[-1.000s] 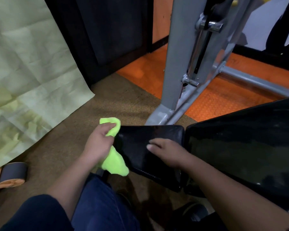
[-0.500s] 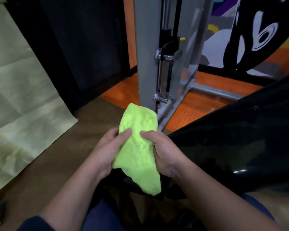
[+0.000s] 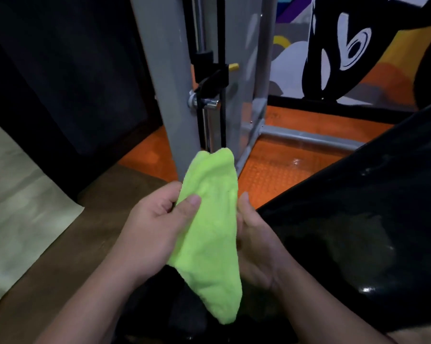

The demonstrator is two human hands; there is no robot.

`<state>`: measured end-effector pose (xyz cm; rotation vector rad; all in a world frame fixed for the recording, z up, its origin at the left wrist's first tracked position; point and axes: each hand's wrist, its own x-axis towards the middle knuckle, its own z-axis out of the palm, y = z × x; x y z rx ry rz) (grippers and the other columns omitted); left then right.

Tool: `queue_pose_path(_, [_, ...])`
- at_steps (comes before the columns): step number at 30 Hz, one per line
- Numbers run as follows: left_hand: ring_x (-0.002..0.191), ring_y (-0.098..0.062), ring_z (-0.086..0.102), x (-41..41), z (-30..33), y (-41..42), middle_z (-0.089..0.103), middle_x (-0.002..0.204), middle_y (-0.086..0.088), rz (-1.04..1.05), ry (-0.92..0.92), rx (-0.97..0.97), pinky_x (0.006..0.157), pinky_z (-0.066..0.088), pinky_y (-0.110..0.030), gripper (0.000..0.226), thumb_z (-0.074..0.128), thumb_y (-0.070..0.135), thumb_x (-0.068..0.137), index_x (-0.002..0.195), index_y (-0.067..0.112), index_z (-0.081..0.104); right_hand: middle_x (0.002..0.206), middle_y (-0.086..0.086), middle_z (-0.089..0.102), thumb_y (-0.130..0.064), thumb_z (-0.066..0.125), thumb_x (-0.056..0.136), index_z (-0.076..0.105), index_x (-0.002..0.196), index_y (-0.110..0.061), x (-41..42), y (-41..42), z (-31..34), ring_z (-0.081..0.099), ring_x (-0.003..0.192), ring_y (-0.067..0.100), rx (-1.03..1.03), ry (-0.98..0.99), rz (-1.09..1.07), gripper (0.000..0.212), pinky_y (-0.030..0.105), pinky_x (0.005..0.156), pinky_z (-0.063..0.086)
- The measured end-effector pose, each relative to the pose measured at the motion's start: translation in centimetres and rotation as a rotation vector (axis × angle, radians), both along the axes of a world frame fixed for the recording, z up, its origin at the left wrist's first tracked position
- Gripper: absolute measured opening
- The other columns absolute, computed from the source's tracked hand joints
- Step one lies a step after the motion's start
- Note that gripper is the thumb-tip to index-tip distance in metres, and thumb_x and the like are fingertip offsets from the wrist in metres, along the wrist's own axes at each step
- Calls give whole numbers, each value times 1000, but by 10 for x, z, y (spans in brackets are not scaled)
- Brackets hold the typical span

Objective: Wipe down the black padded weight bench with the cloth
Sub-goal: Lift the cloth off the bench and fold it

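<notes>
A bright lime-green cloth (image 3: 212, 227) hangs upright between my two hands, in front of my body. My left hand (image 3: 152, 232) pinches its left edge, thumb on the front of the fabric. My right hand (image 3: 256, 247) holds the cloth's right edge, fingers hidden behind it. The black padded weight bench (image 3: 358, 232) slopes up to the right, its shiny backrest just right of my right hand. The cloth is lifted off the padding.
A grey steel machine upright (image 3: 169, 95) with a pin and black cable stands straight ahead on orange rubber flooring (image 3: 279, 175). A pale green paper sheet (image 3: 18, 214) lies on the brown carpet at left. A dark wall panel is behind.
My right hand left the bench seat pad and joined the left on the cloth. Both hands raised and spread the cloth; the view tilted up, hiding the seat pad.
</notes>
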<state>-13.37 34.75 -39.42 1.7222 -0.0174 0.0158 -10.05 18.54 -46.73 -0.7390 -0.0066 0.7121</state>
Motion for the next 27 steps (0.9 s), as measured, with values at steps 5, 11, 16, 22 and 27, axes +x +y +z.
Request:
queue_pose_path(5, [86, -40, 66, 57, 52, -33, 69, 100, -24, -226, 111, -431, 77, 51, -55, 24, 60, 18, 87, 104, 5, 70, 148, 13, 51, -66, 35, 100, 56, 142, -13, 29, -17, 24, 50, 133, 31, 126, 89, -59, 70, 49, 114, 35])
queue_pose_path(11, [91, -37, 64, 106, 144, -84, 67, 105, -25, -222, 171, -351, 88, 49, -58, 28, 65, 17, 84, 107, 1, 64, 134, 22, 62, -43, 86, 73, 63, 133, -4, 27, -87, 126, 64, 118, 38, 228, 116, -296, 76, 51, 97, 52])
queue_pose_path(16, [63, -22, 65, 138, 250, -170, 73, 82, -13, -326, 90, 16, 61, 49, -32, 15, 57, 21, 95, 90, 16, 71, 127, 21, 67, -19, 65, 91, 60, 134, -4, 11, -173, 248, 66, 115, 38, 58, 66, -690, 45, 48, 87, 58])
queue_pose_path(22, [63, -21, 61, 162, 327, -313, 70, 77, -14, -526, 80, 184, 63, 49, -40, 12, 60, 24, 93, 87, 17, 67, 126, 18, 68, -9, 53, 97, 62, 130, -8, -24, -287, 358, 66, 115, 37, -64, -20, -1071, 34, 52, 92, 56])
queue_pose_path(27, [72, -23, 67, 177, 354, -442, 73, 83, -4, -644, 49, 248, 70, 54, -40, 12, 60, 28, 93, 85, 24, 68, 132, 16, 65, -7, 49, 100, 58, 135, -8, -40, -383, 399, 62, 121, 38, -191, -28, -1269, 37, 59, 106, 43])
